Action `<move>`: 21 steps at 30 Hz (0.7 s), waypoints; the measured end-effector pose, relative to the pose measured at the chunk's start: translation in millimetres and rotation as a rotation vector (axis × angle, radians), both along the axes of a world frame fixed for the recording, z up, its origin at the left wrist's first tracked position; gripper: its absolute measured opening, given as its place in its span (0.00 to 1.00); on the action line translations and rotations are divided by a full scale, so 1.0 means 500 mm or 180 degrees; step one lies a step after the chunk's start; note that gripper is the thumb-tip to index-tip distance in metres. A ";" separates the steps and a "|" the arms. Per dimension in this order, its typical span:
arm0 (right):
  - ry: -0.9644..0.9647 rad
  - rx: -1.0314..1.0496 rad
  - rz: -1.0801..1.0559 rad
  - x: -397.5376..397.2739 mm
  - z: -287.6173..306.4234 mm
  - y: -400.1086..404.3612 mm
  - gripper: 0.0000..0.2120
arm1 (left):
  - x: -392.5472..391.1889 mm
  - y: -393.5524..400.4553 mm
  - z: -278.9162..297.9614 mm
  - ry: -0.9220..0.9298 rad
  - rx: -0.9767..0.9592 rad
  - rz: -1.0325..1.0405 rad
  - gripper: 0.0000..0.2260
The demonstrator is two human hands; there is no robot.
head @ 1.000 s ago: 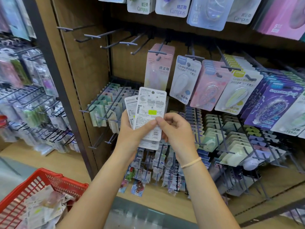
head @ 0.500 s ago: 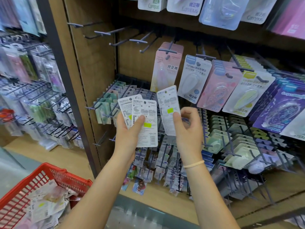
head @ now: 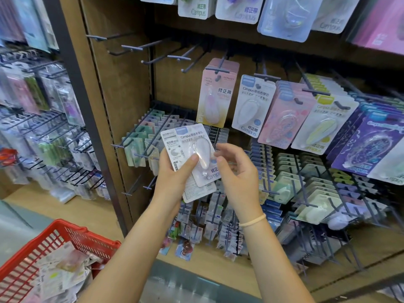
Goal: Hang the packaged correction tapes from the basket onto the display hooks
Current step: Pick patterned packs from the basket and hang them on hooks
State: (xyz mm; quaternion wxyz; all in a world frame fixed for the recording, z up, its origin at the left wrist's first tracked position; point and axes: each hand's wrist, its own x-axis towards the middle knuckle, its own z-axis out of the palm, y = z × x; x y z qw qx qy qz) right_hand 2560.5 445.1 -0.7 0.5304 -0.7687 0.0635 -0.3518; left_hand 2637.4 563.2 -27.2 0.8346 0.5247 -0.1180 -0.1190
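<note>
Left thumb [head: 190, 159] lies across the clear blister of the front correction tape pack [head: 197, 152], pinching a small fan of packs against the fingers hidden behind; the left hand [head: 172, 173] thus holds the whole stack. Right hand [head: 237, 171] hovers just right of the stack, fingers loosely curled and parted, holding nothing; whether a fingertip touches the front card's edge cannot be told. Each pack appears to be a light, stiff card bearing a smooth plastic bubble: probably slippery on the blister, easily bent at the corners. The best hold is judged to be the card's side edges or lower half, leaving the hang hole at the top free for the hook.

Matching white packs [head: 251, 106] hang on a display hook [head: 265, 76] up and to the right; several bare hooks [head: 153, 43] project at upper left. Further packages lie in the red basket [head: 28, 259] at near left. The wooden shelf unit [head: 122, 95] is densely hung with other stationery, leaving little room between hooks.
</note>
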 end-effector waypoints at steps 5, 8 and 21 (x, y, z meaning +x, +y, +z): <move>0.0483 0.0569 0.0118 -0.001 0.011 -0.015 0.13 | -0.009 -0.003 0.017 -0.0201 0.0090 -0.0200 0.20; 0.0452 0.0886 0.0192 -0.006 0.015 -0.021 0.10 | -0.017 -0.011 0.028 -0.0305 0.0100 -0.0280 0.25; -0.0653 0.0960 -0.0448 0.022 0.091 -0.068 0.03 | -0.013 -0.030 0.045 -0.0277 0.0067 -0.0138 0.20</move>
